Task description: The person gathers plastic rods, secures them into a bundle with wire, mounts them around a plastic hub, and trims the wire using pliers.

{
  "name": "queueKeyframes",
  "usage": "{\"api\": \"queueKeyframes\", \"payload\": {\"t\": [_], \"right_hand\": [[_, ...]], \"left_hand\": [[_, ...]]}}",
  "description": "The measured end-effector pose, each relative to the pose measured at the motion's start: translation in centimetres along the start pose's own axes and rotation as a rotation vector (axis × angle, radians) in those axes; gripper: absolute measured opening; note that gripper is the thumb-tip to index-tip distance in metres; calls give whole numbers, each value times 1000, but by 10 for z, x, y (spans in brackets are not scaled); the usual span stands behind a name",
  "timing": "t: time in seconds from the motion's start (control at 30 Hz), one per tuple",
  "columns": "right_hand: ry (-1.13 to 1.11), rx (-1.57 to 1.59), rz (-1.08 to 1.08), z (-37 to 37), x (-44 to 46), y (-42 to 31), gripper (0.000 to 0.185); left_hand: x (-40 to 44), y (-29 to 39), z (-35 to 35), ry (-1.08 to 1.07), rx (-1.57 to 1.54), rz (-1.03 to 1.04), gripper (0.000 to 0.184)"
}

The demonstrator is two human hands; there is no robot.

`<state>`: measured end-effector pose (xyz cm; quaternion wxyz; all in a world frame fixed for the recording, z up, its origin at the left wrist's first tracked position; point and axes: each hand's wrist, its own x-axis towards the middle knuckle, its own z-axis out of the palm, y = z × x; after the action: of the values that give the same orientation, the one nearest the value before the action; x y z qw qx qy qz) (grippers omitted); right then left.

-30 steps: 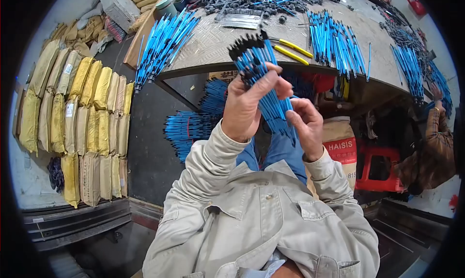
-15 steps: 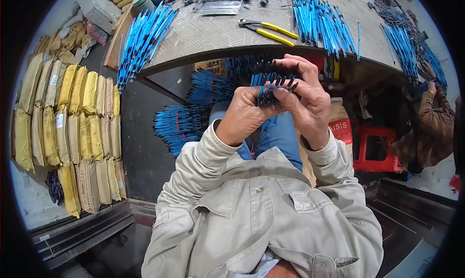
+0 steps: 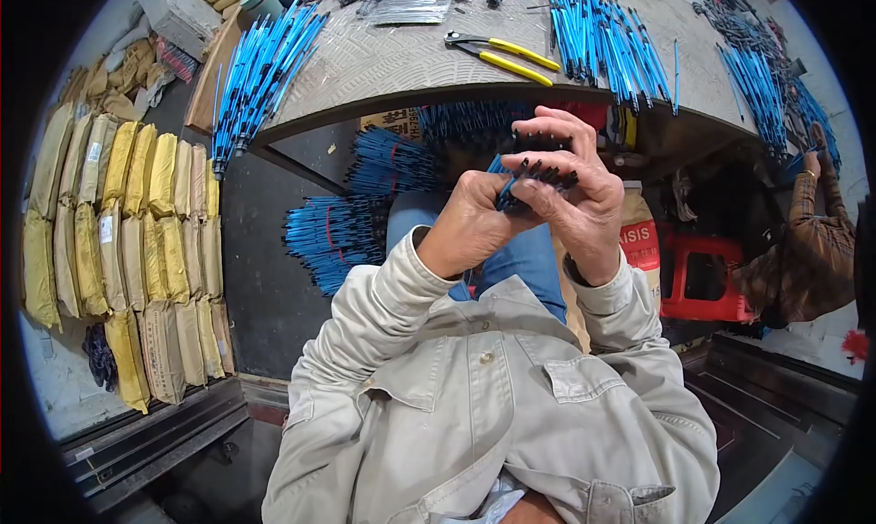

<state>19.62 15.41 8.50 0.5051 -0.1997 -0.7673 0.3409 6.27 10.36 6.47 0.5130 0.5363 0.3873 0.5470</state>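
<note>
Here, left of the table (image 3: 370, 63), yellow and tan packages (image 3: 137, 186) are stacked, their print too small to read. Tied rods (image 3: 333, 237) lie on the floor below the table's left part. Before the table, the left hand (image 3: 470, 218) curls closed around the bundle (image 3: 546, 172) of black-tipped blue rods. Yellow-handled pliers (image 3: 502, 57) lie on the table. The right hand (image 3: 589, 205), thumb and fingers arched, clasps the bundle's tips; a second ago it was at the lower end, with more blue showing. Below the table's right part, a sack (image 3: 641, 241) reads "AISIS" on red, beside a red stool (image 3: 673, 282).
</note>
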Motion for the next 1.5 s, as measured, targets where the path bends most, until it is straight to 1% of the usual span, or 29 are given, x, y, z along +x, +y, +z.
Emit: {"api": "queueKeyframes", "payload": {"t": [0.07,0.1,0.2,0.23,0.3,0.37,0.5,0.67,0.83,0.93,1.1,1.2,1.23,1.3,1.33,1.37,1.4,1.47,1.5], "right_hand": [[-11,-6,-8,-1,1,3,19],[-22,-14,-21,-2,1,4,19],[-7,-32,-21,-2,3,5,18],[11,-40,-8,-1,3,5,17],[56,-55,17,-1,2,5,17],[36,-15,6,-2,3,7,15],[71,64,-25,0,3,10,13],[87,98,-63,-1,4,11,13],[99,134,-43,-2,2,7,12],[67,246,-18,-5,-1,9,12],[58,238,43,-5,-5,6,12],[159,176,13,-1,-5,6,11],[150,181,11,-2,-4,6,11],[42,66,-24,-10,-1,6,16],[-10,9,-39,-12,1,7,21],[-14,13,-35,-11,6,8,21],[24,330,-6,-8,15,12,31],[106,970,67,-2,26,20,53],[103,980,82,2,22,26,53]], "left_hand": [[1,0,1,-17,16,63,9],[1,-1,1,-21,16,60,9],[1,-2,3,20,0,-35,8],[1,-2,4,2,5,-39,8],[0,-1,3,32,14,-62,8],[-2,0,2,24,25,-85,8],[-2,5,0,25,75,-91,8],[-3,8,3,40,4,-78,7],[-4,12,5,35,-42,-108,9],[-4,12,5,34,-63,-106,9],[-3,14,8,31,-59,-90,12],[-3,14,6,31,-33,-86,12],[-3,13,4,11,-8,-94,12],[-3,13,3,-6,17,-104,12],[-3,14,2,1,-18,-79,13],[-4,16,2,8,-53,-56,13],[-5,17,2,17,-88,-33,14],[-2,43,2,40,-71,-74,14],[0,57,2,54,-52,-109,15]]}}
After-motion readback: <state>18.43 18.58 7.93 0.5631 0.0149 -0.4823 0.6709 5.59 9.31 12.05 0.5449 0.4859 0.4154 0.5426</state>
